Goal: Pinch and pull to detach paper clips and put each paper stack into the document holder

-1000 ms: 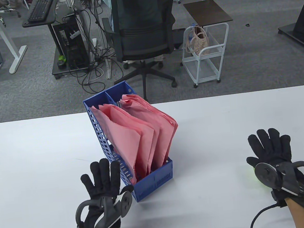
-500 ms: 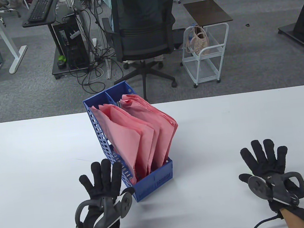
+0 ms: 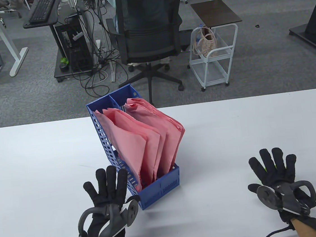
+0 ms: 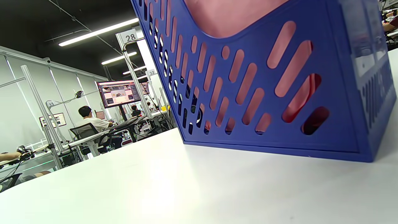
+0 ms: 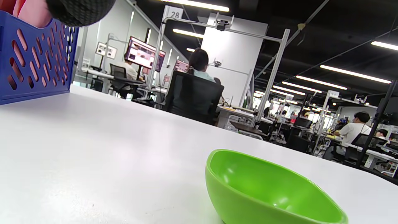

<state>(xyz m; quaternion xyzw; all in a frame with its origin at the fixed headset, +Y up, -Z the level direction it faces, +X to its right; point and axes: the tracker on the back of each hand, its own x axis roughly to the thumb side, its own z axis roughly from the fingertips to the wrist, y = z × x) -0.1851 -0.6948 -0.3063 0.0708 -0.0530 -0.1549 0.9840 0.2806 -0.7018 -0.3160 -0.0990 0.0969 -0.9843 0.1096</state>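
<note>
The blue document holder [image 3: 159, 187] stands mid-table with several pink paper stacks [image 3: 145, 136] leaning inside it. I see no paper clips. My left hand [image 3: 107, 184] lies flat and open on the table, its fingers right beside the holder's left front corner. The left wrist view shows the holder's slotted side wall [image 4: 264, 93] close up, pink paper [image 4: 230, 15] behind it. My right hand [image 3: 274, 167] is spread open at the near right, above a green bowl [image 5: 267, 189] that the table view mostly hides. It holds nothing. One fingertip [image 5: 80, 9] shows at the right wrist view's top.
The white table [image 3: 38, 165] stretches bare to the left and behind the hands. Past its far edge stand a black office chair [image 3: 149, 32] and a small white cart [image 3: 213, 56]. The bowl looks empty in the right wrist view.
My right hand has slid toward the near edge and slightly left, staying spread open over the bowl. The left hand has hardly moved.
</note>
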